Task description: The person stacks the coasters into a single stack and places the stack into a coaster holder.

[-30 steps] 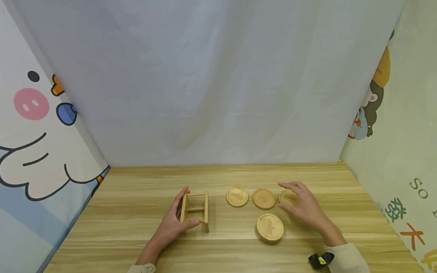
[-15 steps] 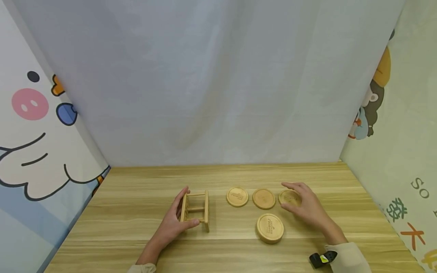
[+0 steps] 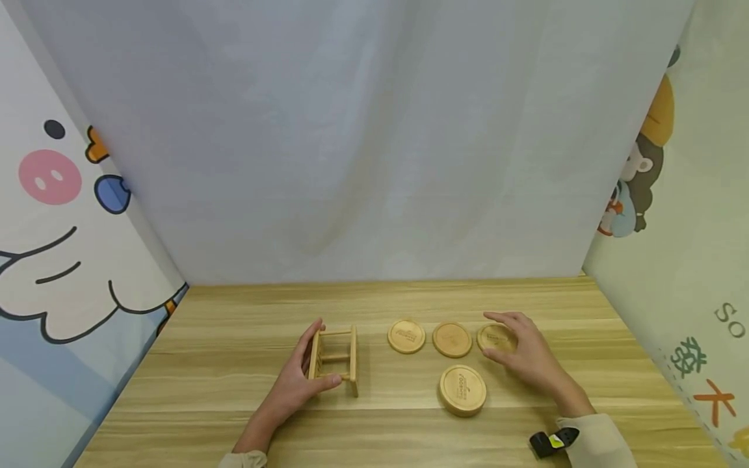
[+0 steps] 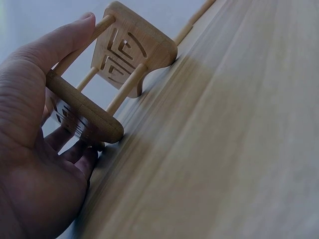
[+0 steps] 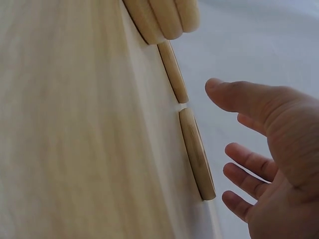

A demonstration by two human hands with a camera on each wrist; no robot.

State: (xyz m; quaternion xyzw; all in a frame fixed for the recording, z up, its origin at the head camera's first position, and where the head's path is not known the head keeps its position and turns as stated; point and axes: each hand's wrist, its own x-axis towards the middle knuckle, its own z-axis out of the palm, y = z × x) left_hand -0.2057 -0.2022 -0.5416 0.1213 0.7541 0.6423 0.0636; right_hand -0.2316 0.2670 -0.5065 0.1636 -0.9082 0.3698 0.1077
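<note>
My left hand (image 3: 292,380) grips a small wooden coaster rack (image 3: 354,361) that stands on the table. In the left wrist view, the thumb lies along one rod and the other fingers go round the near end panel; the far panel (image 4: 132,47) has cut-out slots. My right hand (image 3: 529,357) hovers with spread fingers over the rightmost round wooden coaster (image 3: 493,339). A gap shows between this hand (image 5: 284,149) and the nearest coaster (image 5: 197,157) in the right wrist view. To its left lie a middle coaster (image 3: 452,340) and a left coaster (image 3: 406,336), both flat.
A stack of coasters (image 3: 462,390) sits in front of the row, nearer to me. Behind the wooden table (image 3: 234,325) hangs a pale curtain (image 3: 374,143). A cartoon panel (image 3: 70,260) stands on the left, a printed wall (image 3: 673,292) on the right.
My right hand has shifted slightly to the right over the rightmost coaster. The left hand and the rack stay in place, as do the coasters.
</note>
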